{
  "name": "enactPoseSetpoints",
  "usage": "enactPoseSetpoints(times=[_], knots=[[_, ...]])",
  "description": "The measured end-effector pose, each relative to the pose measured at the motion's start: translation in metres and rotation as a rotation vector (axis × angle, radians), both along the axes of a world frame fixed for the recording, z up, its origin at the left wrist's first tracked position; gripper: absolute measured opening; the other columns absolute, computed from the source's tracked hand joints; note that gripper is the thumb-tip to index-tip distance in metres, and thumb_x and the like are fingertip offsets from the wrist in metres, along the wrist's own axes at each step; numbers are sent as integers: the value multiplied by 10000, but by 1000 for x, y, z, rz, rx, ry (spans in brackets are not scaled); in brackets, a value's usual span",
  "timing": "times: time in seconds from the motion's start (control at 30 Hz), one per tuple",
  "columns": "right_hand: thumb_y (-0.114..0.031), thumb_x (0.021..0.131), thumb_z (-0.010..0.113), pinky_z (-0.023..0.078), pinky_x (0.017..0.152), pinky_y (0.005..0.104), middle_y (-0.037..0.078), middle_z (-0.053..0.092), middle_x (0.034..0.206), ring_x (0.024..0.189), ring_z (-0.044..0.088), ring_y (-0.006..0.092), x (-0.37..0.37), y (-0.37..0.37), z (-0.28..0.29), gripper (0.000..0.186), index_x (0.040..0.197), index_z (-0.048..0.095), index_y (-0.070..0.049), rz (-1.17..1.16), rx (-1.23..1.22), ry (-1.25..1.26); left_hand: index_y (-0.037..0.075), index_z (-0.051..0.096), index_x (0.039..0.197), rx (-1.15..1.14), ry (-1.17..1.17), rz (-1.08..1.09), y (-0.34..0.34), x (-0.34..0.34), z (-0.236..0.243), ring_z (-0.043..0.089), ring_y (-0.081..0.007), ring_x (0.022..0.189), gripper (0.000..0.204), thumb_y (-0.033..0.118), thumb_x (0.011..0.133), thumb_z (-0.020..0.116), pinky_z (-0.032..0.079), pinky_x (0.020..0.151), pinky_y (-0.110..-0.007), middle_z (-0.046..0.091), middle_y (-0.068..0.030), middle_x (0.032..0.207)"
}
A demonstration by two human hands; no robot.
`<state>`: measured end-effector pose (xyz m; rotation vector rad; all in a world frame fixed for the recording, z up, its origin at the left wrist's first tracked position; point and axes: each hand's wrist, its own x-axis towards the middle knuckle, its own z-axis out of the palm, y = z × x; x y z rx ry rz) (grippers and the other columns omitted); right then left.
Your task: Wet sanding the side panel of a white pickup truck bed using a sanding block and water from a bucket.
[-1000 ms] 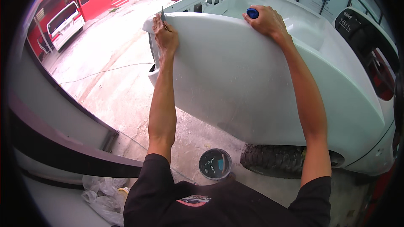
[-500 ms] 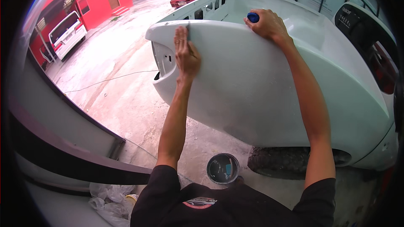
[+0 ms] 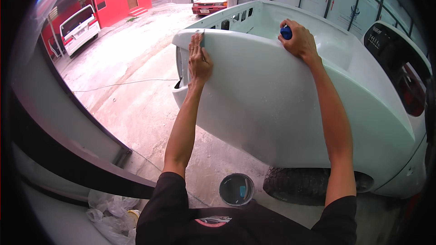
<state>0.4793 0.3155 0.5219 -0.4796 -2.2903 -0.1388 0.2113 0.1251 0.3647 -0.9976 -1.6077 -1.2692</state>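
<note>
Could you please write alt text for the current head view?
A bare left hand rests against the side panel of a white pickup near its rear; the right hand grips a blue object by the panel's top. A dark bucket stands below, beside a tire.

So the side panel (image 3: pixel 259 95) of the pickup bed is pale greyish white and smooth-looking — a few faint specks on it, slightly darker toward the lower middle. It bulges outward, with a rounded top edge and a cutout at the rear end. Under the left hand (image 3: pixel 200 61), flat near that top rear corner, there's a thin dark sheet, mostly covered. The blue thing (image 3: pixel 286 32) is small and chunky — gripped in the right hand (image 3: pixel 299 41) at the top edge, kind unclear.
</note>
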Motion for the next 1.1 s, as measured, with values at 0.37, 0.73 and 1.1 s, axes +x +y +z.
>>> enactPoseSetpoints(times=[0.37,0.73,1.1], knots=[[-443,747,782,270,1163,608,150,460,1431,1433,325,394,-28,-110,-110,621,1291,615,-193,183,363,-19,-91,674,1060,247,-777,-206,-159,-16,-132,680,-254,746,469,312,1058,434,523,678,-388,718,-165,838],[-346,873,682,227,1213,551,238,397,1542,1480,311,378,-184,-143,-118,697,1417,496,47,61,467,159,-110,584,1046,-463,-1653,-138,-379,210,-486,694,-267,551,470,348,1020,485,525,490,-377,705,-188,722],[-373,872,663,430,1108,524,74,439,1560,1413,443,338,-312,-161,-81,579,1428,552,-256,97,327,-57,17,420,1411,-174,-2256,180,-535,324,-527,733,-322,656,448,240,1023,424,595,476,-437,655,-218,1151]])
